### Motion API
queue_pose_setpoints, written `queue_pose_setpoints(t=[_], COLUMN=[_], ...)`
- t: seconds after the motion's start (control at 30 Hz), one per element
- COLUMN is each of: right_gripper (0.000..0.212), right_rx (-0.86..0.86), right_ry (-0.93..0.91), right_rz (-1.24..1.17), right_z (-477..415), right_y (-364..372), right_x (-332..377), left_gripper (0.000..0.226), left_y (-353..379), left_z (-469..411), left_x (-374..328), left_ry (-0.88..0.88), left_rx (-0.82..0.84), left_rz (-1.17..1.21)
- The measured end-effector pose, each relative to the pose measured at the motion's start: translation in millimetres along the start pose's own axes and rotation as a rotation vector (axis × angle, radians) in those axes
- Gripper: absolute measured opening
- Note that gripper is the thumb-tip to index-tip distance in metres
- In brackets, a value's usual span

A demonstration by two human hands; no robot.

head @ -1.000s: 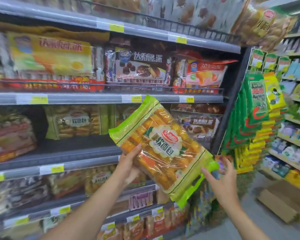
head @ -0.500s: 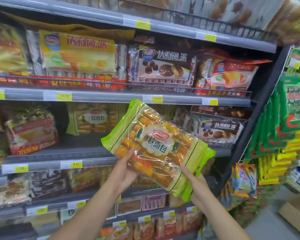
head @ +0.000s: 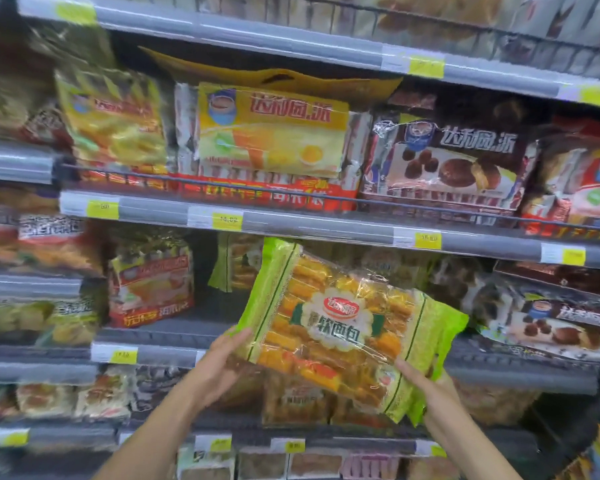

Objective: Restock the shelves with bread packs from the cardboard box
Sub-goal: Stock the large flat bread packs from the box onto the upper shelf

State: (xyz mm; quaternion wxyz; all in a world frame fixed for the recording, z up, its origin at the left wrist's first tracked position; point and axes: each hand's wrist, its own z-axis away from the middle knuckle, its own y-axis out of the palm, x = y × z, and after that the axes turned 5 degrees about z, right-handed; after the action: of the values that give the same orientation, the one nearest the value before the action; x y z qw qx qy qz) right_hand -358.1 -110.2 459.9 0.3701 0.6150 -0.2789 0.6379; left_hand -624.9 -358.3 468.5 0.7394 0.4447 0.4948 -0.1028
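I hold a green-edged clear bread pack (head: 340, 327) full of golden rolls in front of the middle shelf (head: 174, 334). My left hand (head: 222, 362) grips its lower left corner. My right hand (head: 426, 386) supports its lower right end from beneath. The pack tilts, upper left corner near the shelf rail above. Behind it a matching green bread pack (head: 236, 268) stands at the back of the same shelf. The cardboard box is out of view.
A red and clear snack pack (head: 151, 285) stands left of the gap on the middle shelf, brown pie packs (head: 551, 323) to the right. Yellow pie packs (head: 271, 133) fill the shelf above behind a wire rail. Price-tag rails (head: 326, 226) front each shelf.
The view has swung left and closer to the shelves. The pack has moved toward the middle shelf, and my right hand now holds its lower right end instead of hovering beside it.
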Motion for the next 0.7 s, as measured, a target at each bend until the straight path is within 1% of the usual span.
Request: queue_pose_setpoints(t=[0.03, 0.07, 0.1, 0.17, 0.2, 0.23, 0.3, 0.37, 0.4, 0.47, 0.5, 0.53, 0.57, 0.6, 0.67, 0.7], right_gripper=[0.125, 0.128, 0.129, 0.130, 0.130, 0.129, 0.117, 0.105, 0.101, 0.090, 0.082, 0.077, 0.075, 0.073, 0.082, 0.089], right_rx=[0.003, 0.011, 0.022, 0.054, 0.078, 0.089, 0.112, 0.132, 0.131, 0.126, 0.135, 0.146, 0.133, 0.124, 0.094, 0.105], right_ry=[-0.014, -0.019, -0.022, -0.035, -0.042, -0.054, -0.079, -0.090, -0.098, -0.107, -0.108, -0.116, -0.123, -0.116, -0.082, -0.061], right_rz=[0.007, 0.017, 0.028, 0.049, 0.058, 0.072, 0.108, 0.147, 0.181, 0.247, 0.293, 0.335, 0.360, 0.356, 0.385, 0.417], right_z=[-5.9, -11.6, -16.5, -28.9, -35.3, -44.2, -59.9, -78.3, -88.4, -106.3, -110.3, -115.9, -124.5, -132.4, -148.5, -157.4], right_y=[9.0, 17.3, 26.0, 41.4, 49.3, 56.8, 73.1, 87.6, 94.7, 108.8, 116.9, 124.6, 131.6, 137.8, 149.2, 153.3], right_x=[1.1, 2.5, 4.2, 5.9, 8.4, 10.7, 18.9, 25.9, 28.6, 37.4, 44.5, 50.1, 52.7, 53.1, 51.0, 49.0], left_gripper=[0.053, 0.064, 0.058, 0.027, 0.024, 0.025, 0.026, 0.025, 0.033, 0.071, 0.082, 0.083, 0.079, 0.069, 0.052, 0.054], left_y=[-17.3, -28.1, -35.5, -48.3, -47.8, -53.1, -58.3, -66.8, -72.2, -82.3, -86.7, -90.6, -95.8, -96.4, -105.4, -112.6], left_z=[-5.6, -5.6, -6.2, -11.3, -11.9, -17.4, -28.5, -43.5, -53.3, -71.6, -82.3, -92.5, -103.0, -111.0, -130.2, -141.4], left_x=[-4.8, -11.5, -17.4, -29.9, -39.1, -47.0, -61.3, -72.4, -75.7, -82.8, -84.2, -85.2, -85.8, -86.3, -81.1, -77.8], left_ry=[-0.001, -0.004, 0.010, 0.038, 0.055, 0.070, 0.122, 0.176, 0.185, 0.179, 0.164, 0.162, 0.157, 0.161, 0.129, 0.119], left_rx=[0.014, 0.028, 0.035, 0.002, -0.022, -0.030, -0.045, -0.070, -0.103, -0.183, -0.207, -0.234, -0.264, -0.274, -0.268, -0.275], left_rz=[-0.061, -0.139, -0.193, -0.309, -0.376, -0.461, -0.645, -0.766, -0.817, -0.962, -1.020, -1.063, -1.086, -1.109, -1.140, -1.152])
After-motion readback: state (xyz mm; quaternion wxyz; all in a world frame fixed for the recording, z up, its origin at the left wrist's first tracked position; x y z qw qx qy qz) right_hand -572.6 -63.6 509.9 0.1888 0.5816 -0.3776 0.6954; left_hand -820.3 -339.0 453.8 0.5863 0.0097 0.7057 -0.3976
